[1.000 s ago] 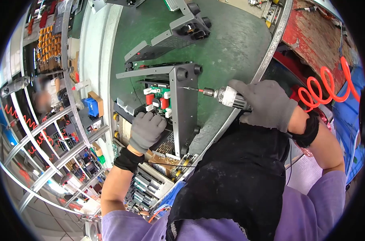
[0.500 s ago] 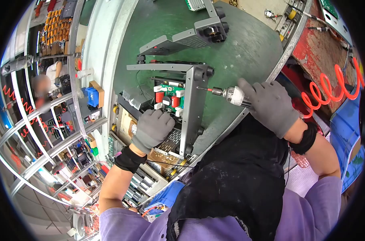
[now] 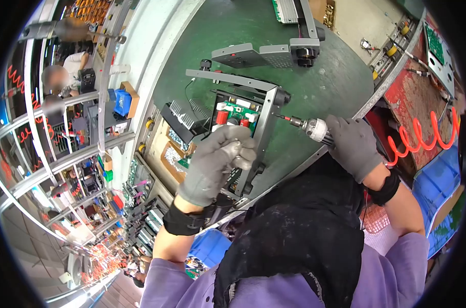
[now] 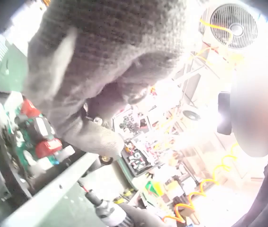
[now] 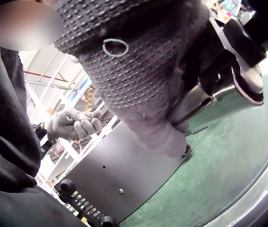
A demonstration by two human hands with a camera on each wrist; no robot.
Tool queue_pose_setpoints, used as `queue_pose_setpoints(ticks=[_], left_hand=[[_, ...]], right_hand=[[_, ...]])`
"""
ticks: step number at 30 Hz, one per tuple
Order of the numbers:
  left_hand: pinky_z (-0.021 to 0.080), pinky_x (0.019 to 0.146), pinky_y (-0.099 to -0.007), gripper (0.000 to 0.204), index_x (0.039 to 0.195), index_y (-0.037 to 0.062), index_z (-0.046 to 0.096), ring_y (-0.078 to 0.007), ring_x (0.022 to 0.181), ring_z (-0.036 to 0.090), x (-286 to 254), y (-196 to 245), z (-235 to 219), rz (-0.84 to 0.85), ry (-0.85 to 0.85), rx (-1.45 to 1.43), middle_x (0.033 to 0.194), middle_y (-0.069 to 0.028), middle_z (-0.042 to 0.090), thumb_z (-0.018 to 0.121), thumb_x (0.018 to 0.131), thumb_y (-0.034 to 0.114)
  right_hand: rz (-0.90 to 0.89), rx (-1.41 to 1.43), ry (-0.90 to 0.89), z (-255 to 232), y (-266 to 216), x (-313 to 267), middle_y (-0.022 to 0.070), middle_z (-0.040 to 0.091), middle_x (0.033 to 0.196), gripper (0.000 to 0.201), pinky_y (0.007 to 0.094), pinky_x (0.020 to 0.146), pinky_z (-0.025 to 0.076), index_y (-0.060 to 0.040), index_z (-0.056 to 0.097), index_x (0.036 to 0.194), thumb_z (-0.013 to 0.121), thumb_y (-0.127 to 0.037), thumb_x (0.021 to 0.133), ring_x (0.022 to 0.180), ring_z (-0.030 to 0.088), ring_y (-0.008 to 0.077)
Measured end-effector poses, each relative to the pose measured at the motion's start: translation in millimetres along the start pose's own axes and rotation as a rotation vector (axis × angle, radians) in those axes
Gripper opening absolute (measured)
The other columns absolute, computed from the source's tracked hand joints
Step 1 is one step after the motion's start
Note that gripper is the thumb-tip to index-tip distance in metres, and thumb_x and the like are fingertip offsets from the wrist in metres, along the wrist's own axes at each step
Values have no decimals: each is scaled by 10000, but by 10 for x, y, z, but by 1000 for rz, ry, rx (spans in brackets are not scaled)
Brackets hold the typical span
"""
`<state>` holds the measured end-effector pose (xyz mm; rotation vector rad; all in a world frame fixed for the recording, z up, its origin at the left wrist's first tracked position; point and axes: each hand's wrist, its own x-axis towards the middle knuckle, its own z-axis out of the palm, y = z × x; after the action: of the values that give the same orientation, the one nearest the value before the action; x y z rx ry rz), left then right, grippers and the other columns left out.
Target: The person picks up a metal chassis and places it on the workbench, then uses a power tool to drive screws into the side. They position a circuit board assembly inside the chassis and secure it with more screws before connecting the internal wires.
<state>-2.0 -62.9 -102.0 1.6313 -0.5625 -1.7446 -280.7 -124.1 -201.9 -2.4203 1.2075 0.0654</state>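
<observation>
A grey metal chassis (image 3: 265,134) stands on the green-topped bench, with a green circuit board (image 3: 238,109) carrying red components inside it. My gloved left hand (image 3: 212,164) is raised over the chassis's near part, fingers curled and thumb folded in. Between those fingers the left wrist view shows a small metal screw (image 4: 96,120). My gloved right hand (image 3: 355,148) grips a power screwdriver (image 3: 315,130) held nearly level. Its bit points at the chassis's side panel, the tip right beside it. In the right wrist view the glove hides most of the tool.
A second grey chassis (image 3: 243,54) stands farther back. Left of the work sit a finned heatsink (image 3: 192,119) and a cardboard box of small parts (image 3: 172,160). A red coiled hose (image 3: 421,143) hangs at the right, above a blue bin (image 3: 440,174).
My left hand has lifted from beside the circuit board and turned over, with its fingers now curled. The right hand keeps the screwdriver beside the panel. The head view has shifted.
</observation>
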Motion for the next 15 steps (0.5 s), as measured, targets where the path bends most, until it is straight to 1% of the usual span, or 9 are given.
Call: queue_pose_setpoints(ticks=[2,4,6,7,9,10,11,14,15], left_hand=[[510,739,-271,356,1221,-31,524,-164,881,625,17,-110,50,20,-15,-178,1054,-123,627,585,917,144],[536,715,-271,352,1233,-33,520,-179,868,646,32,-188,82,28,7,-224,1065,-143,632,590,921,114],[555,700,-268,341,1246,-32,513,-188,863,659,33,-251,86,55,-28,-365,1063,-143,631,570,933,89],[535,719,-271,330,1248,-34,530,-183,860,643,23,-287,46,77,-60,-441,1060,-139,631,559,938,76],[522,724,-270,313,1242,-46,537,-171,854,632,-10,-389,-24,123,-49,-486,1060,-134,626,535,945,54],[509,729,-269,300,1236,-58,545,-160,848,620,-24,-426,-32,150,-54,-520,1061,-129,621,510,951,32],[484,729,-259,319,1249,-57,562,-136,836,595,-75,-397,22,148,10,-427,1027,-104,627,493,946,17],[472,744,-256,342,1264,-58,561,-119,827,572,-170,-454,-50,159,-31,-334,975,-81,632,486,937,9],[468,711,-236,347,1263,-45,572,-107,815,567,-226,-437,-49,151,17,-270,937,-67,633,492,933,26]], right_hand=[[-22,-14,15,16,9,10,69,620,832,430,394,707,470,-84,531,1049,734,-156,677,794,626,263],[-51,-27,31,-9,15,14,68,622,837,448,397,702,468,-91,531,1060,748,-177,678,802,627,265],[-59,119,61,-114,13,-12,87,634,824,477,407,678,478,-98,548,1062,784,-244,675,786,637,296],[-79,110,62,-183,-18,-56,87,634,824,477,407,678,478,-98,548,1062,784,-244,674,786,637,296],[-33,332,-12,-328,-113,-221,113,637,786,522,414,639,487,-97,566,1067,814,-302,656,739,639,331],[-88,433,9,-380,-174,-273,139,626,742,548,420,601,489,-90,577,1070,827,-316,638,686,633,349],[-119,445,-11,-446,-256,-312,140,621,732,554,419,593,484,-90,576,1080,827,-316,641,679,634,345],[-171,443,-60,-591,-514,-330,137,620,724,574,414,583,479,-81,570,1100,828,-318,645,669,635,334],[-184,439,-84,-614,-575,-320,133,623,726,588,412,581,478,-70,566,1109,829,-321,647,666,637,327]])
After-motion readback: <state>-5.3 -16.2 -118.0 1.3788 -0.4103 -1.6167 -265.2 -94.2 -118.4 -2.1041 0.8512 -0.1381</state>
